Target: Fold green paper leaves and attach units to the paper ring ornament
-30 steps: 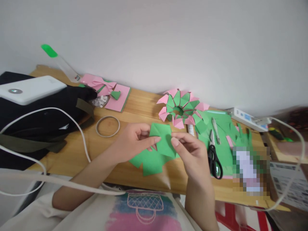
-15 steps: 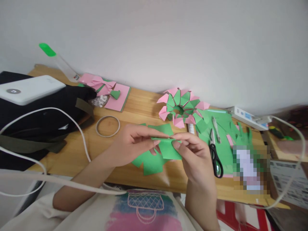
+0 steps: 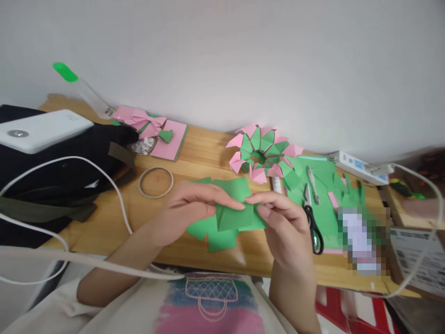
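Note:
A small green paper square with a fold across it is held between both hands above the table. My left hand pinches its left side, the index finger lying along the upper face. At the right edge, my right hand grips the paper between thumb and fingers. Beneath lie several loose green paper squares, partly covered by the hands. Behind them sits a ring of folded pink and green paper pieces. Black-handled scissors lie just right of my right hand.
A utility knife rests on green sheets among paper scraps. A tape ring lies to the left. A black bag carries a white power bank. Pink paper, a power strip and a white cable surround the workspace.
The held green paper has turned from nearly edge-on to showing its broad face. My left index finger has moved down onto it, while my right hand keeps its grip.

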Tool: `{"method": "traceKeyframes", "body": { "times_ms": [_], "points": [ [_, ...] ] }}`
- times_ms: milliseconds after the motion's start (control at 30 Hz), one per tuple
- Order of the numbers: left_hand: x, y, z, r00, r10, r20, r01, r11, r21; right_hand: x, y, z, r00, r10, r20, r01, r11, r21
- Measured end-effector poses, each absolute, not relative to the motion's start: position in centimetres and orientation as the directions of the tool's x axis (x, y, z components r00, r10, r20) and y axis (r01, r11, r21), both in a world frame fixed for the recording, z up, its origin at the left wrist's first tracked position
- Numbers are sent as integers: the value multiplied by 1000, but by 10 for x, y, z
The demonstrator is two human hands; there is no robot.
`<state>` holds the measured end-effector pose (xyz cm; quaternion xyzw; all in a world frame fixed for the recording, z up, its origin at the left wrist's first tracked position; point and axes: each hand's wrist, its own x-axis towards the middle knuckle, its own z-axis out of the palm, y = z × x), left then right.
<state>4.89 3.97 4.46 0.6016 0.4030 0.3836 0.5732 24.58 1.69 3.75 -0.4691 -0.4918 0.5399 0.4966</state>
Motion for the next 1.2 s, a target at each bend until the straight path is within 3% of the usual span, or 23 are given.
{"method": "traceKeyframes", "body": {
  "times_ms": [100, 233, 533, 1200],
  "points": [
    [53, 37, 47, 373, 921, 111, -4, -117, 993, 244, 16, 41, -80, 996, -29, -115, -39, -993],
    [56, 31, 47, 308, 930, 202, 68, -233, 970, 240, 17, 43, -100, 993, -64, -141, -77, -987],
    [62, 35, 50, 252, 965, -71, 149, 34, 988, 239, 16, 38, -46, 999, -25, -34, -27, -999],
    [74, 44, 39, 261, 956, -135, 54, 125, 991, 233, 26, 24, 58, 995, -82, -138, -74, -988]
  ]
}}
